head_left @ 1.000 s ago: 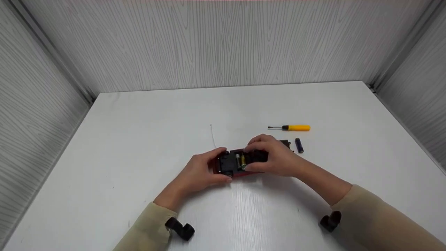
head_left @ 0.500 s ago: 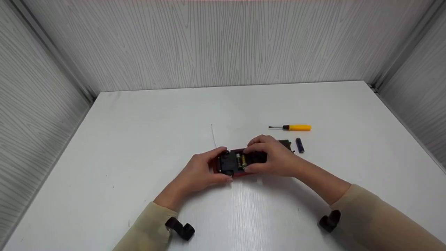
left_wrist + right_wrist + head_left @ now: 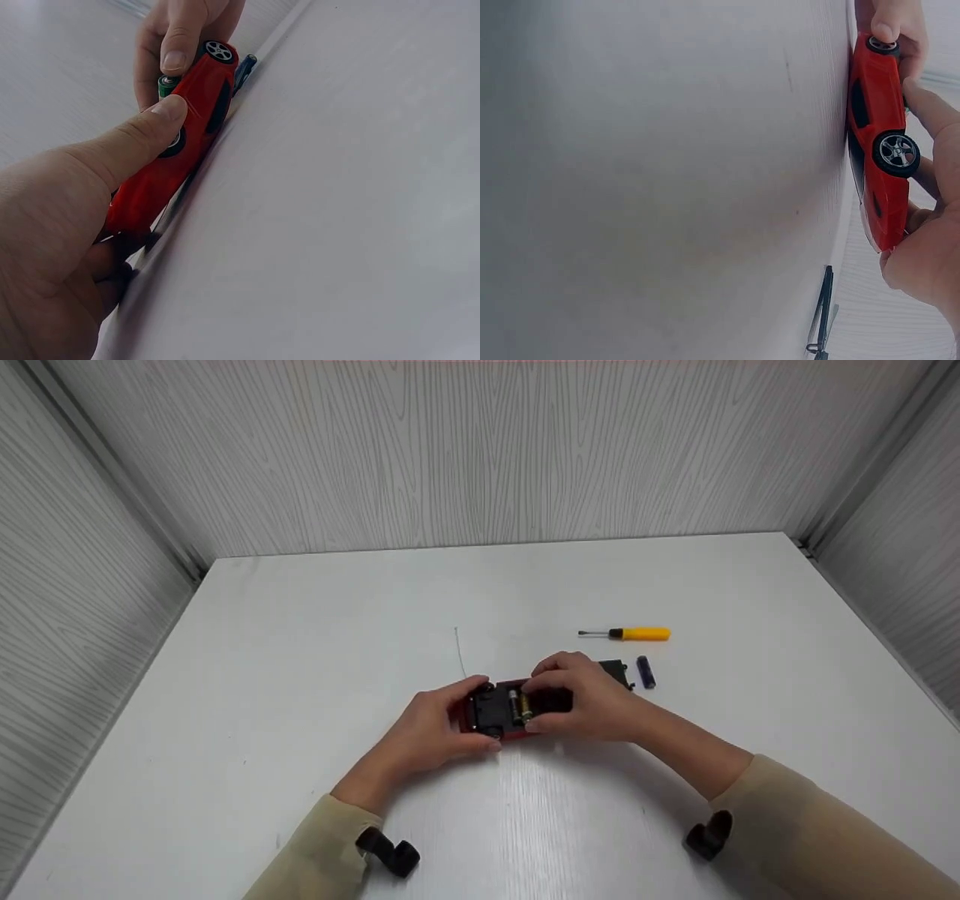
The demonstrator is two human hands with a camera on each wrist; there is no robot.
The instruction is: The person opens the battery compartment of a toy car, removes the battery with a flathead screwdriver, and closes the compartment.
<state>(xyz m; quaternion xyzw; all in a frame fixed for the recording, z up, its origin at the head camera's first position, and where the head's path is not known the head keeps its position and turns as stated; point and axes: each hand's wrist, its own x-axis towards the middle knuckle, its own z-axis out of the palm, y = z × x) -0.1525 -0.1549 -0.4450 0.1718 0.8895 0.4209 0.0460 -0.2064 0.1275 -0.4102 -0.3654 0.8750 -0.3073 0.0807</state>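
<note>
A red toy car [image 3: 491, 707] lies upside down on the table, its black underside facing up and a battery bay open in it. Two batteries sit side by side there: a dark one [image 3: 514, 705] and a yellow-green one [image 3: 526, 706]. My left hand [image 3: 431, 727] grips the car's left end between thumb and fingers. My right hand [image 3: 592, 701] reaches over the other end and pinches the yellow-green battery by its two ends. From the left wrist, a green battery end [image 3: 166, 84] shows below the right thumb. The right hand covers part of the underside.
Behind the car lies a yellow-handled screwdriver [image 3: 641, 634]. A dark blue battery [image 3: 646, 672] rests on the white table [image 3: 322, 645] just right of the car. A thin wire antenna [image 3: 459, 652] sticks out at the back left. Grey wood-grain panels [image 3: 480, 457] enclose the table.
Both hands keep almost the same place on the car. The right thumb and fingers shift very slightly to the left over the battery bay.
</note>
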